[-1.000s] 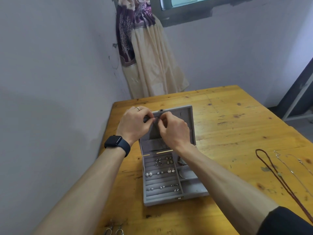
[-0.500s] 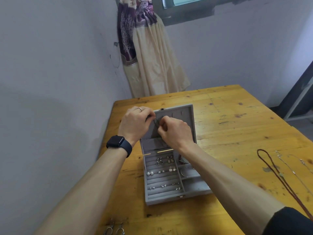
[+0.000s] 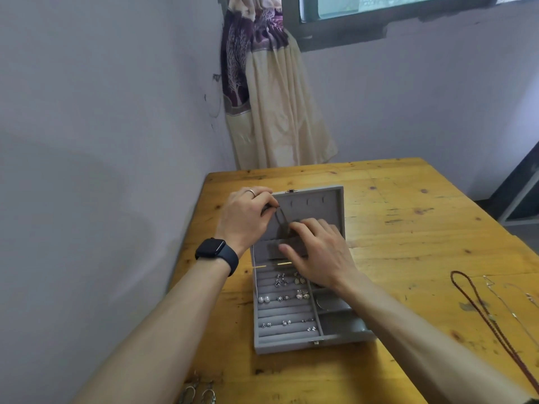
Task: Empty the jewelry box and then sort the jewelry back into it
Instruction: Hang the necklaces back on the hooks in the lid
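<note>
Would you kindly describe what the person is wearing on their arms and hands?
A black smartwatch on a black band circles the left wrist, and the left hand wears a thin silver ring. The right hand wears nothing. Both forearms are uncovered; a dark sleeve edge shows high on the right arm.

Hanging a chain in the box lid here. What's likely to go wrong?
1. The thin chain pinched by the left hand could slip or tangle while the right hand works at the lid pocket.
2. That hand's wrist hovers just over the earring rows; dipping could knock studs loose.
3. At the near edge of the table lie loose earrings, beside the left forearm, which might sweep them off.
</note>
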Demonstrator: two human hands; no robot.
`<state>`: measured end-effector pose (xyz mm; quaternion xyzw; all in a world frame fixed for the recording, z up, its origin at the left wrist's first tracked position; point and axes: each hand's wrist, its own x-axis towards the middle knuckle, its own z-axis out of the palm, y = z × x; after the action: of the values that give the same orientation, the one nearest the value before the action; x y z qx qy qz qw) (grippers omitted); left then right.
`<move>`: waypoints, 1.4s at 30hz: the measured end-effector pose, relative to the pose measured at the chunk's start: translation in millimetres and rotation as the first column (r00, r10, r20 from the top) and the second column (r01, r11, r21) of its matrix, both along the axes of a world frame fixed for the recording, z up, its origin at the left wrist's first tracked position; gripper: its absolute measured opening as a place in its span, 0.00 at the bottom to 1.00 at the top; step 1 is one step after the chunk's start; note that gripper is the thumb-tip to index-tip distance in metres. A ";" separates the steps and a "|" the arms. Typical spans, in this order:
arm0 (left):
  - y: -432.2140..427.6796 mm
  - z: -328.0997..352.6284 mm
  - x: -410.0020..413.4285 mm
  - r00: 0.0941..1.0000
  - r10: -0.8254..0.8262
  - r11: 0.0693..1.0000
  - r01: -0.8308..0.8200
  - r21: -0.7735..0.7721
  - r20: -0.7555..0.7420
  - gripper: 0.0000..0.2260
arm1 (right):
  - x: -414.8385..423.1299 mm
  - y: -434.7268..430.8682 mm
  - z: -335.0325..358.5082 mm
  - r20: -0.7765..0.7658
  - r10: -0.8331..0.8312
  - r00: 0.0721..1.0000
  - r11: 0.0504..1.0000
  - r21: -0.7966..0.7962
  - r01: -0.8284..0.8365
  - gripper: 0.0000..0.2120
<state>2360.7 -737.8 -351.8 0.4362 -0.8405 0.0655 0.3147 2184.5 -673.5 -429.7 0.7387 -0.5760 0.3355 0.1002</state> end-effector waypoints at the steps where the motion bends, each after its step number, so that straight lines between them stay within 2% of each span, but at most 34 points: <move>1: 0.7 -1.3 -0.5 1.000 0.007 1.000 -0.007 -0.005 0.001 0.02 | 0.0 1.8 -1.9 -0.045 0.002 0.999 1.000 0.006 -0.002 0.25; 3: 1.9 -3.1 -0.6 1.000 0.027 0.999 -0.026 -0.024 0.007 0.03 | 0.8 1.9 -6.0 -0.109 0.005 0.994 1.000 0.003 -0.005 0.27; 5: 3.7 -5.3 -0.2 0.998 0.064 0.997 -0.064 -0.048 0.003 0.05 | 0.5 -0.6 -8.8 -0.128 0.004 0.992 0.998 -0.060 -0.012 0.19; 9: 6.3 -11.7 0.4 0.990 0.142 0.987 -0.143 -0.072 -0.025 0.08 | -2.4 -5.3 -4.7 -0.069 0.036 0.997 0.993 -0.106 -0.044 0.12; 15: 18.8 -26.0 -2.8 0.978 0.196 0.978 -0.201 -0.059 -0.075 0.06 | -2.0 -7.7 10.9 0.045 0.067 0.997 0.997 0.026 -0.068 0.15; 19: 29.6 -40.0 -3.6 0.965 0.249 0.966 -0.254 -0.053 -0.079 0.10 | -2.5 -6.8 7.4 0.042 0.086 0.995 0.994 0.065 -0.089 0.19; 21: 34.4 -46.2 -6.6 0.952 0.287 0.957 -0.291 -0.018 -0.111 0.12 | -2.6 -8.6 4.6 0.110 0.060 0.992 0.992 0.102 -0.071 0.16; 24: 41.1 -48.5 -17.5 0.888 0.380 0.925 -0.360 0.124 -0.260 0.12 | -4.0 -12.9 6.5 0.271 -0.011 0.963 0.994 0.107 -0.018 0.09; 26: 46.1 -49.0 -24.9 0.854 0.422 0.907 -0.392 0.157 -0.304 0.12 | -4.2 -15.4 10.6 0.264 -0.055 0.963 0.990 0.140 0.019 0.06; 29: 51.7 -51.0 -29.9 0.854 0.454 0.891 -0.443 0.103 -0.254 0.15 | 0.0 -14.9 15.2 0.204 -0.096 0.974 0.976 0.211 0.052 0.04; 31: 54.0 -53.6 -30.5 0.870 0.459 0.887 -0.458 0.055 -0.181 0.17 | 2.6 -14.2 13.0 0.180 -0.108 0.978 0.971 0.230 0.065 0.07; 36: 55.9 -61.9 -25.4 0.910 0.416 0.910 -0.416 0.008 -0.009 0.22 | 3.6 -8.4 2.6 0.067 -0.035 0.997 0.986 0.163 0.024 0.12; 39: 58.0 -67.5 -20.8 0.925 0.380 0.925 -0.381 -0.021 -0.014 0.18 | 0.8 -2.9 1.3 0.005 -0.059 0.998 0.977 0.208 0.056 0.15; 42: 62.2 -74.2 -17.4 0.946 0.323 0.945 -0.321 -0.056 0.027 0.16 | -1.5 -0.1 6.1 0.007 -0.039 0.999 0.953 0.300 0.035 0.16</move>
<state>2343.2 -675.6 -426.0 0.5581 -0.7616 0.1451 0.2956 2183.0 -673.6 -423.6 0.7323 -0.6344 0.2472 -0.0104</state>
